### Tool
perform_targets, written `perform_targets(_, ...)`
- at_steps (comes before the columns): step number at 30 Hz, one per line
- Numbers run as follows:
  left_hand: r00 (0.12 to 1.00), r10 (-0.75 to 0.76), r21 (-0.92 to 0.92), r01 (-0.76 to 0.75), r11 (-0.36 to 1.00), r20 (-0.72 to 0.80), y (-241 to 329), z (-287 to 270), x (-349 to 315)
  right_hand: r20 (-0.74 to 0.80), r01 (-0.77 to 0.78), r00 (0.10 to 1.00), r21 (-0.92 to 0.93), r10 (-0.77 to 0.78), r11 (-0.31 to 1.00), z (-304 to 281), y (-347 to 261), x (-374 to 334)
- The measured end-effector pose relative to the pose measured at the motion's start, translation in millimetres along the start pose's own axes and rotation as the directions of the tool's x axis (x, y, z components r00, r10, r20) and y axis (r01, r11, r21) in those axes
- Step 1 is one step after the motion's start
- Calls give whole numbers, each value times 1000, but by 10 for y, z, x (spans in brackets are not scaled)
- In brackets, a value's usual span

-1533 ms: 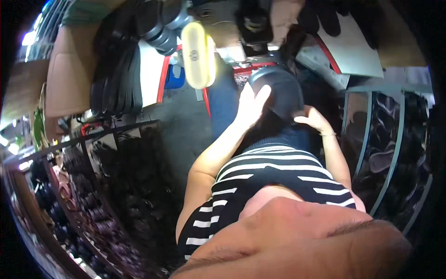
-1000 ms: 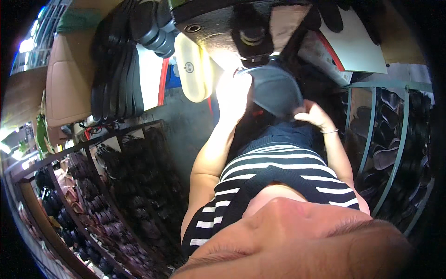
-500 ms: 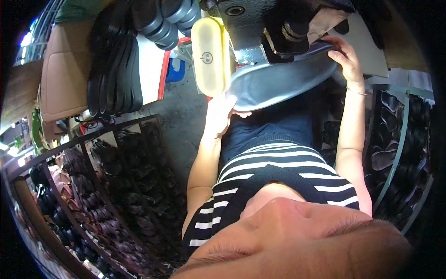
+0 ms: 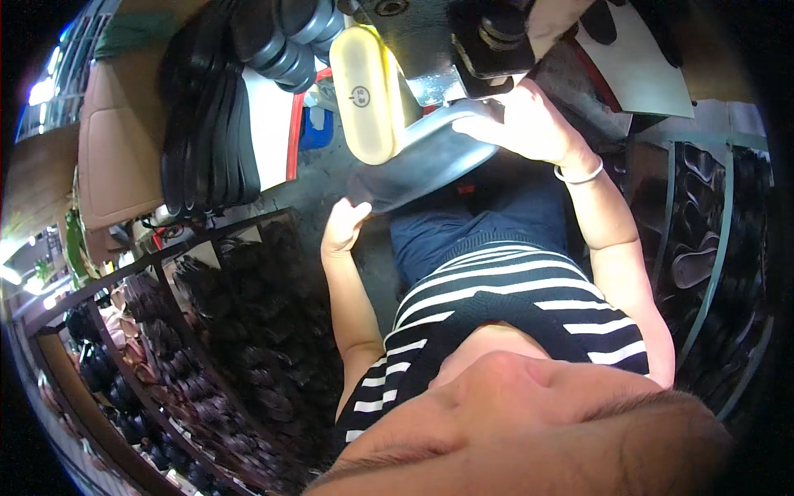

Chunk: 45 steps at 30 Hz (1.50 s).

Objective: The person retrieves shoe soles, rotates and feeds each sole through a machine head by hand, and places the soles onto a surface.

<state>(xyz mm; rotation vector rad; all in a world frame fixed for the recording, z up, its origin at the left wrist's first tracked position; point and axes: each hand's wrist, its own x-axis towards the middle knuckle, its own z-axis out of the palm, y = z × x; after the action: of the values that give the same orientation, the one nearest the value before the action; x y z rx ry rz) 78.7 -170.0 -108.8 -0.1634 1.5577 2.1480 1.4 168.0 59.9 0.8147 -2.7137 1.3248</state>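
Note:
A black, glossy shoe sole [image 4: 434,165] lies slantwise under the head of a dark machine [image 4: 496,45]. Its left end is pinched between the thumb and fingers of my left hand [image 4: 346,225]. At the other end my right hand [image 4: 529,124] grips the upper edge, thumb pointing left along the sole and fingers partly hidden behind it. The far edge of the sole passes beneath the machine's metal part, so I cannot tell whether they touch. An oblong pale yellow case [image 4: 362,95] overlaps the sole's upper left side.
A row of long black strips or soles [image 4: 211,140] stands on the left worktop, beside dark rounded pieces [image 4: 289,41]. Shelves packed with dark soles rise at lower left [image 4: 248,306] and right [image 4: 695,240]. A blue container [image 4: 316,128] sits beyond the red-edged white board [image 4: 273,124].
The sole has slid left and slightly down through the machine. My left hand has moved left and down with its end; my right hand has shifted left along the edge.

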Motion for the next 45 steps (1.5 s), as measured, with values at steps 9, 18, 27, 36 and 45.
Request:
perform_targets(9,880,377,456,-472,754,288,883,1627,676,-168,114,975,-200,-149,973,206,131,67)
perform_targets(18,897,436,260,-406,876,-68,615,1821,771,441,-688,717,324,540,649,785,952,-1585)
perform_targets(27,870,493,619,-391,681,8,622,1701,692,-242,-445,803,362,544,819,-834,1483,-1284)
perform_targets(36,889,454,-107,-459,882,-65,432,1105,548,-216,-134,957,262,193,956,-878,764,-388)
perform_targets(45,943,320,-292,-331,897,-88,680,425,351,-284,-192,938,52,199,980,-108,132,-356)
